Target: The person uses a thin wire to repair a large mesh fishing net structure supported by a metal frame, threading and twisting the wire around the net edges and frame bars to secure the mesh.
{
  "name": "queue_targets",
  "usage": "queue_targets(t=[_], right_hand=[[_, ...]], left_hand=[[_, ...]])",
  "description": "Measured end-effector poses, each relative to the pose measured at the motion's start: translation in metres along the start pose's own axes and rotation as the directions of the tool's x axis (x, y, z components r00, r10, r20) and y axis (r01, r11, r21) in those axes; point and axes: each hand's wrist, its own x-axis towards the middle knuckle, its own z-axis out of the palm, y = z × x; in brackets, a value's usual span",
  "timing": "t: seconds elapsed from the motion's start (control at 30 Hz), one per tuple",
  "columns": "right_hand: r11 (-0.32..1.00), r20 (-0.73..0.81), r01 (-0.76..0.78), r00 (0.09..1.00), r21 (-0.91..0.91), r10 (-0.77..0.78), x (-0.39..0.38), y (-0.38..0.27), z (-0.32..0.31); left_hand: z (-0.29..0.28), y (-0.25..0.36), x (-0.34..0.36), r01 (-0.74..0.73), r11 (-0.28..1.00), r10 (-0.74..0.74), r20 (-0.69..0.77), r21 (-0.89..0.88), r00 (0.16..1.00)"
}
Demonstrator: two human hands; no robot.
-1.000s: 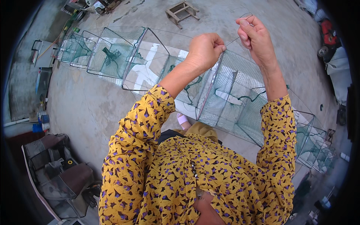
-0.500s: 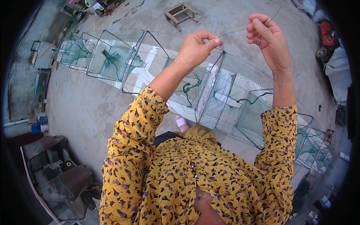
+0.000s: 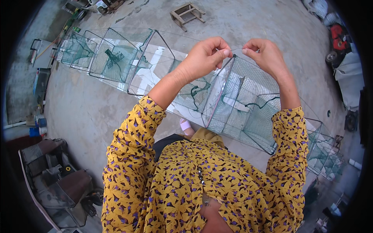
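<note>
My left hand (image 3: pixel 208 56) pinches a thin dark cord (image 3: pixel 236 49) between thumb and forefinger. A short way to the right, my right hand (image 3: pixel 267 57) pinches the same cord, and a small length of it spans the two sets of fingertips. Just below my hands is the top corner of a dark rectangular frame belonging to a long net trap (image 3: pixel 252 105). Green mesh stretches over several such frames, running from far left to lower right. Darker green netting cords (image 3: pixel 196 95) hang inside its sections. My fingers hide where the cord meets the frame.
Pale sheets (image 3: pixel 153 64) lie beneath the trap on the concrete floor (image 3: pixel 77 112). A small wooden stool (image 3: pixel 187 16) stands beyond it. At lower left is a vehicle with brownish seats (image 3: pixel 74 186). A red wheeled machine (image 3: pixel 339 37) and a grey cover (image 3: pixel 348 73) are at right.
My right hand has come down and left, closer to my left hand, and the cord stretch between them is shorter. My left hand has moved slightly down and stays pinched.
</note>
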Motion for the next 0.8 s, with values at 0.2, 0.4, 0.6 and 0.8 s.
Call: queue_targets(t=[0.2,0.4,0.6,0.8], right_hand=[[0.986,0.163,-0.088,0.985,0.144,0.064,0.007,0.015,0.016],[0.770,0.500,-0.413,0.854,0.486,0.142,0.009,0.015,0.026],[0.691,0.576,-0.498,0.805,0.524,0.143,0.008,0.024,0.033],[0.496,0.600,-0.605,0.777,0.623,0.193,0.006,0.029,0.036]], left_hand=[[0.004,-0.006,-0.003,0.120,0.990,-0.127,-0.096,-0.074,0.987],[0.023,-0.021,-0.004,0.365,0.825,-0.455,-0.124,-0.432,0.882],[0.033,-0.022,0.002,0.429,0.751,-0.584,-0.203,-0.502,0.786],[0.041,-0.018,0.012,0.517,0.715,-0.656,-0.197,-0.471,0.729]])
